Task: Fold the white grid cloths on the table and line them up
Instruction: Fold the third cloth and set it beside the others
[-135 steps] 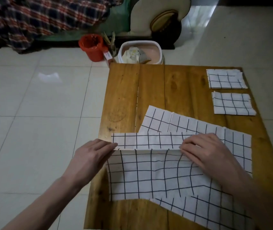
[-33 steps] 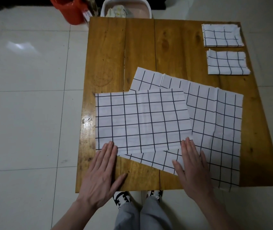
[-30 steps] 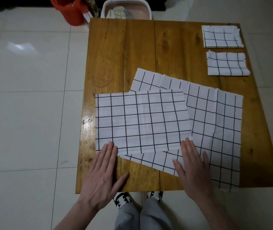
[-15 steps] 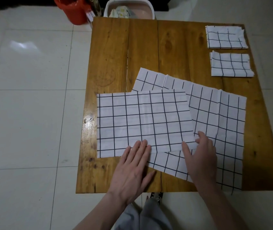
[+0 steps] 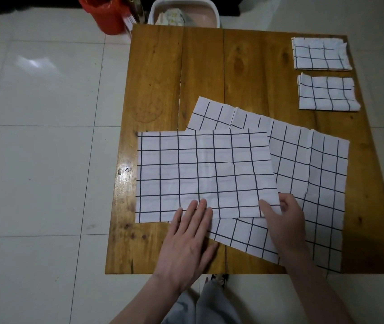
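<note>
Left hand flat and open, pinning near edge of half-folded cloth on table; right hand pinching its near-right corner. Risk: dragging unfolded cloth beneath, skewing fold.

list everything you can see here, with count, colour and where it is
wooden table: 1, brown, centre of view on the tiled floor
half-folded grid cloth: 1, white with black lines, near left part of the table, overlapping the cloth under it
unfolded grid cloth: 1, white with black lines, spread flat at an angle, near right
small folded grid cloths: 2, white with black lines, far right of the table, one behind the other
bucket: 1, red, on the floor past the far left corner
tub: 1, white, on the floor past the far edge
left hand: flat, fingertips on the half-folded cloth's near edge
right hand: pinching that cloth's near right corner
</note>
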The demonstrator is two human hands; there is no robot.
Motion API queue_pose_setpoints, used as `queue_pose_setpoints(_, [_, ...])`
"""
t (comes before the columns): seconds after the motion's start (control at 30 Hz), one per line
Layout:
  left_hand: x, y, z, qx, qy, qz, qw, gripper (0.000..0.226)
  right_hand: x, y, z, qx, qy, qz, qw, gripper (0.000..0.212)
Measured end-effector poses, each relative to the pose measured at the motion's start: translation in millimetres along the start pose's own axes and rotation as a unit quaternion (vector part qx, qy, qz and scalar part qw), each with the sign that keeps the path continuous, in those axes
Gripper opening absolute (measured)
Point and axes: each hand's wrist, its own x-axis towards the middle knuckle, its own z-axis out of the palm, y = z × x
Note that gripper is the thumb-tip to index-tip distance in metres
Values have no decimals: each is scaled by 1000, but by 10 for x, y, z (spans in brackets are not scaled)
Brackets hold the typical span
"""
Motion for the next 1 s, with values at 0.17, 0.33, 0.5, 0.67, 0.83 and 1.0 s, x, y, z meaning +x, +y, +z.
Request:
queue_pose_setpoints(0.17, [23, 77, -2, -4, 1, 3, 1000, 73, -131, -212, -119, 82, 16, 0, 997, 28])
queue_pose_setpoints(0.33, [81, 218, 31, -2, 2, 14, 1000, 73, -205, -241, -222, 85, 18, -24, 996, 14])
queue_pose_setpoints(0.5, [140, 322, 42, -8, -4, 20, 1000, 74, -357, -314, -178, 98, 46, -75, 991, 23])
queue_pose_setpoints(0.67, [132, 321, 17, -27, -3, 28, 999, 72, -605, -483, 58, 66, 40, -126, 989, 14])
queue_pose_setpoints(0.83, [36, 143, -53, -81, 36, 14, 996, 69, -807, -754, 326, 56, -13, -151, 987, 41])
queue_pose_setpoints(1.0, [-124, -112, -115, -127, 101, -68, 984, 70, -887, -815, 574, 64, -60, -181, 979, 43])
